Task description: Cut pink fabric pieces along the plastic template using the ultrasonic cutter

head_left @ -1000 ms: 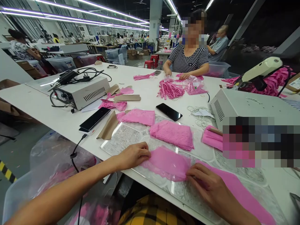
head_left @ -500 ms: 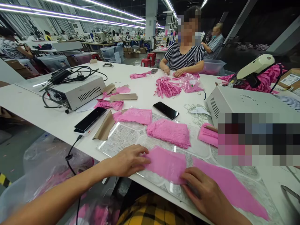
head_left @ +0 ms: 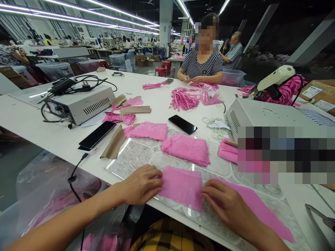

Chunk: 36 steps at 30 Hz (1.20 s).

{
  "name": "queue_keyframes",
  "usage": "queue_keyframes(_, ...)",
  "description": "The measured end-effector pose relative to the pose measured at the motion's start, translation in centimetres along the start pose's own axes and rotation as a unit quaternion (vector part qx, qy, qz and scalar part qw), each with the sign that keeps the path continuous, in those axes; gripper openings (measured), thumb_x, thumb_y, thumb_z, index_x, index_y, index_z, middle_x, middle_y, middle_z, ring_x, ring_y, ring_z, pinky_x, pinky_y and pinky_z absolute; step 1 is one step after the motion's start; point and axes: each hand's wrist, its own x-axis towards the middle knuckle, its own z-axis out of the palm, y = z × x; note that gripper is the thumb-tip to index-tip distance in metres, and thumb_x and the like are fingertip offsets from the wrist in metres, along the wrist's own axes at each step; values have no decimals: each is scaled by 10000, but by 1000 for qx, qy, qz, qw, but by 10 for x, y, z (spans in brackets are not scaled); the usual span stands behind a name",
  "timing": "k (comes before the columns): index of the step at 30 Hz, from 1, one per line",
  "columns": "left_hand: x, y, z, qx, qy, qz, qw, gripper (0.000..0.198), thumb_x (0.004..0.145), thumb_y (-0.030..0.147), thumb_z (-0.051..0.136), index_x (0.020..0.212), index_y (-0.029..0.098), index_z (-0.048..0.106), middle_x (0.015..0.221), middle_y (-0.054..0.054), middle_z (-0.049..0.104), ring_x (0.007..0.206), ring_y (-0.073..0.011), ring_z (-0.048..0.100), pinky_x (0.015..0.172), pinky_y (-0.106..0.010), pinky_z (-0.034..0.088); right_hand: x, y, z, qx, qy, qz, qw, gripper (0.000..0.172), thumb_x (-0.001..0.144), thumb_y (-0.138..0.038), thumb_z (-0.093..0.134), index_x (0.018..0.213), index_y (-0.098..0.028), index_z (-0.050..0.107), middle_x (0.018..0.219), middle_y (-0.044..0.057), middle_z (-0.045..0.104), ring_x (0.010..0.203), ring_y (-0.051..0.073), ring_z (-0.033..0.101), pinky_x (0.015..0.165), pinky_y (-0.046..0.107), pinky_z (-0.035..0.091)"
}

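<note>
A sheer pink fabric piece [head_left: 181, 188] lies on the glossy patterned board [head_left: 136, 153] between my hands. My left hand [head_left: 143, 184] pinches its left edge, with the fingers pressed together. At its right edge, the fingertips of my right hand [head_left: 225, 200] are closed on the side of the cloth. A longer pink fabric strip [head_left: 259, 205] runs under and beyond my right hand toward the lower right. Behind the piece sit a thick pink fabric stack [head_left: 185, 150] and a smaller pink stack [head_left: 149, 130].
A black phone [head_left: 182, 124] lies behind the stacks. Grey metal boxes [head_left: 81, 104] with cables stand left and right. Scissors [head_left: 320, 216] rest at the lower right. Across the table, a person in a striped top [head_left: 201, 66] handles pink strips.
The pink piece has straightened into a flatter rectangle, its right edge shifted slightly left. Both hands stay at its edges. The camera view has shifted slightly.
</note>
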Motion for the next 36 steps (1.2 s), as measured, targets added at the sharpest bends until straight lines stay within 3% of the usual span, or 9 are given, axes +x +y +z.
queue_keyframes(3,8,-5,8,25,-1,36,999,276,1003,269,442,1167,160,634,1232,-117,645,1140,-260,577,996,-404,438,10,9,3,-23,31,39,999,222,949,-227,450,937,-213,671,880,62,665,736,154,650,616,259,530)
queue_keyframes(7,10,-10,21,57,-22,22,998,364,1011,383,451,1284,186,590,1382,-107,566,1308,-310,481,1108,-492,346,23,17,10,-50,-10,121,991,162,892,-210,481,879,-210,643,875,48,660,716,172,638,591,284,507)
queue_keyframes(10,5,-10,24,70,-41,3,997,408,998,406,483,1356,216,533,1454,-96,497,1369,-318,419,1146,-525,290,29,19,12,-50,-20,140,989,154,876,-196,470,795,-210,600,808,29,644,680,166,617,590,286,483)
queue_keyframes(19,-2,-9,28,84,-46,-21,995,480,965,398,555,1408,224,486,1476,-124,463,1390,-339,391,1139,-580,283,36,21,10,-43,-13,147,988,154,878,-211,446,796,-219,576,802,20,638,670,160,599,591,286,450)
queue_keyframes(36,-5,-9,30,77,-30,-26,996,507,979,405,529,1452,251,434,1498,-127,429,1417,-322,350,1157,-568,259,42,22,8,-23,-55,130,990,195,902,-186,431,772,-210,574,789,19,618,678,154,577,620,287,450)
